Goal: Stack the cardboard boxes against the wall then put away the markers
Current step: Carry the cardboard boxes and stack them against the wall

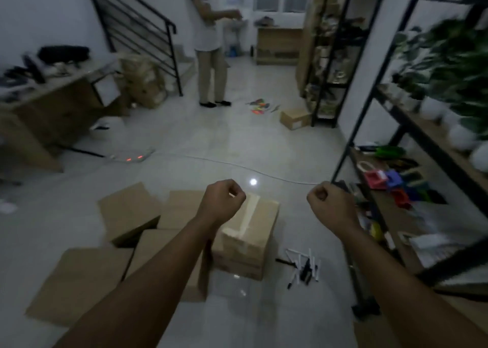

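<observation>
Several cardboard boxes lie on the white tiled floor in front of me. A taped box (248, 239) stands in the middle, a box (129, 210) sits tilted behind it to the left, and a flat one (76, 284) lies at the near left. A pile of black and white markers (303, 265) lies on the floor right of the taped box. My left hand (224, 197) is held out above the taped box with fingers curled, holding nothing. My right hand (327, 202) hovers to the right, also in a fist with nothing in it.
A black metal shelf rack (412, 178) with plants and coloured items lines the right side. A person (211, 44) stands at the back by the staircase (137, 22). A small box (294, 118) and coloured items lie on the far floor. A cable (237, 165) crosses the floor.
</observation>
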